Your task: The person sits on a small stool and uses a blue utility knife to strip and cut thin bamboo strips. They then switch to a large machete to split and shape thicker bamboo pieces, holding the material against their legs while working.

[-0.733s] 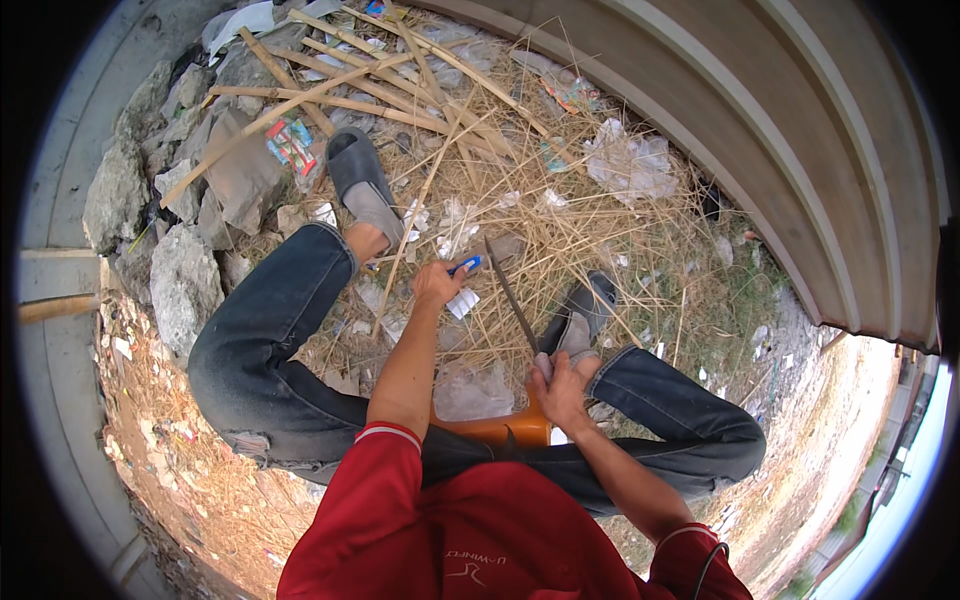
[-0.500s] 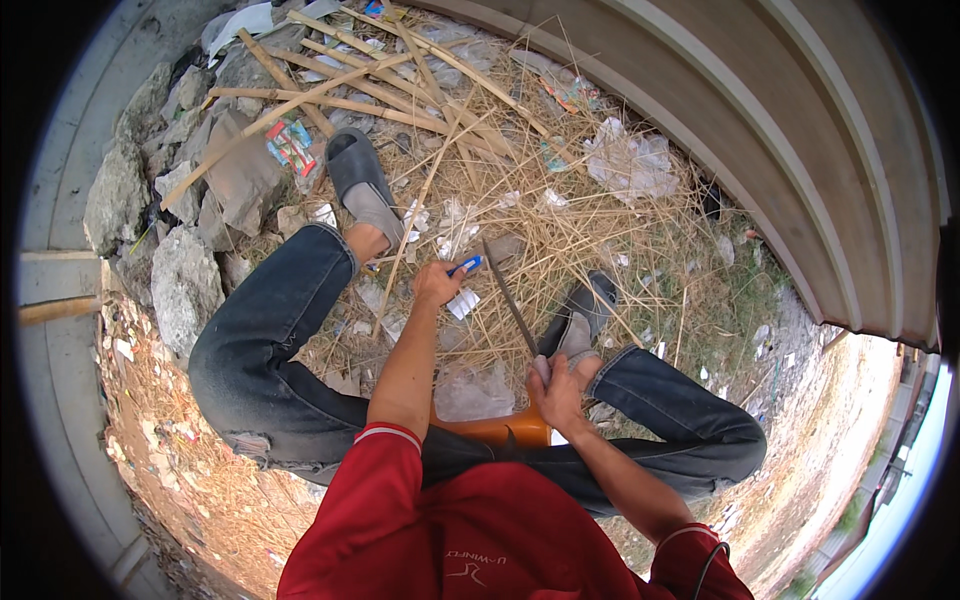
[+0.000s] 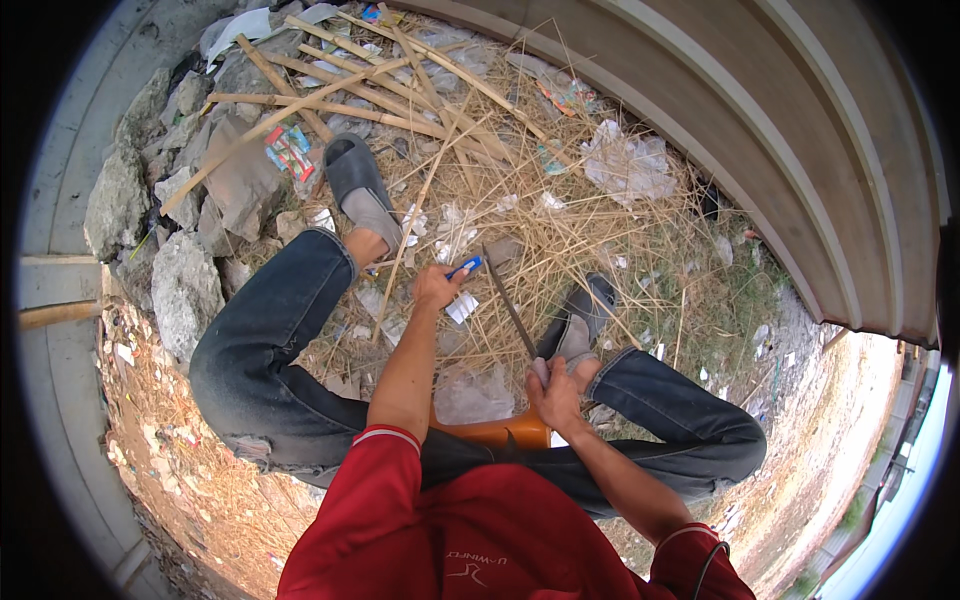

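Between my knees, my left hand (image 3: 436,287) is closed around a small blue hand tool (image 3: 464,268), whose exact kind I cannot make out. The tool's far end lies close to the tip of a long, narrow, dark-bladed knife (image 3: 513,312). My right hand (image 3: 557,398) is wrapped round the knife's pale handle, near my right ankle. From there the blade slants away and to the left, above the straw. Whether the blue tool touches the blade cannot be told. My fingers hide most of the handle.
Bamboo strips (image 3: 390,92) lie crossed at the far left, beside broken concrete lumps (image 3: 187,285). Dry straw (image 3: 560,225) and plastic scraps (image 3: 628,162) cover the ground. A corrugated metal sheet (image 3: 760,130) rises at the right. An orange seat (image 3: 500,432) is beneath me.
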